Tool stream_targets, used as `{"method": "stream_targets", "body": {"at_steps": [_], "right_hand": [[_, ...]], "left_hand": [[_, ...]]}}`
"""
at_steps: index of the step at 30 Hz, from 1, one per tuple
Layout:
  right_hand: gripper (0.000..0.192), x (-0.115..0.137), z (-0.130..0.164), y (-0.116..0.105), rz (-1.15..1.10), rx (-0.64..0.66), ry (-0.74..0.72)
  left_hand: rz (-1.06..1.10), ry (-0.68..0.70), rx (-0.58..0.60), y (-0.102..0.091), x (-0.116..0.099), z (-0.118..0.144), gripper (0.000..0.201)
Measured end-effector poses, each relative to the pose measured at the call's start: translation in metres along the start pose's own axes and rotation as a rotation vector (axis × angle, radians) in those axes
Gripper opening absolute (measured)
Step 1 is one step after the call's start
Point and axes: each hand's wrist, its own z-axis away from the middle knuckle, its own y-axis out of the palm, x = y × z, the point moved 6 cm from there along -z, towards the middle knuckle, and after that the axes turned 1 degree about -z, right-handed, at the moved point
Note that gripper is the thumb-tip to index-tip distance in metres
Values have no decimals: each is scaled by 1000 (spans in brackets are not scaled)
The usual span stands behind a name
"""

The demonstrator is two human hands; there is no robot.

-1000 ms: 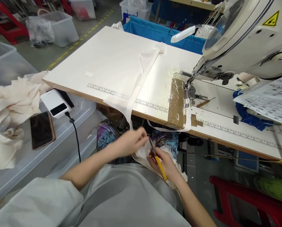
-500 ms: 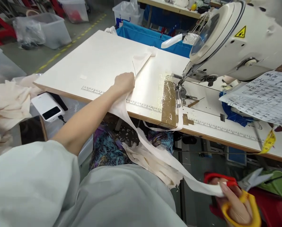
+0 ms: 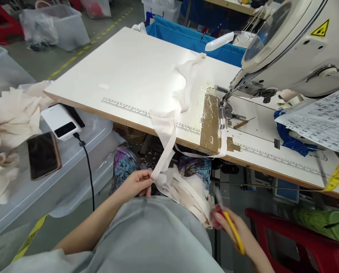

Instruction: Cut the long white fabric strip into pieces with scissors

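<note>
My left hand (image 3: 138, 182) pinches the lower end of a pale pink fabric strip (image 3: 166, 151) just above my lap. From there the strip runs up over the table edge and lies loosely twisted across the white table (image 3: 135, 68). In my right hand (image 3: 229, 222) are scissors (image 3: 234, 235) with red and yellow handles, their blades pointing up and smeared by motion. Between both hands, a heap of cut fabric pieces (image 3: 186, 193) rests on my lap.
A sewing machine (image 3: 289, 49) stands on the right of the table, a narrow white band hanging near its needle. To the left, a phone (image 3: 43, 155), a white power bank (image 3: 60, 123) and a fabric pile (image 3: 13, 117) lie on a plastic box. A red stool (image 3: 300, 235) is at lower right.
My left hand has come down from the table to my lap. My right hand with the scissors has moved left toward the heap and no longer holds the strip.
</note>
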Motion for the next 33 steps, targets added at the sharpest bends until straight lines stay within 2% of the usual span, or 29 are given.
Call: {"method": "stream_targets", "body": {"at_steps": [2, 4, 7, 11, 21, 33], "right_hand": [[47, 32, -24, 31, -30, 235, -57], [45, 61, -44, 51, 43, 372, -121], [44, 91, -67, 66, 194, 453, -227], [44, 102, -84, 73, 267, 533, -271], [45, 99, -93, 66, 409, 450, -289], [47, 122, -94, 66, 824, 227, -326]], "left_hand": [[76, 3, -10, 8, 3, 5, 43], [117, 4, -23, 14, 5, 9, 46], [115, -3, -62, 16, 7, 11, 45], [139, 4, -97, 10, 10, 11, 43], [139, -45, -77, 4, 13, 7, 41], [154, -53, -68, 6, 16, 5, 43]]}}
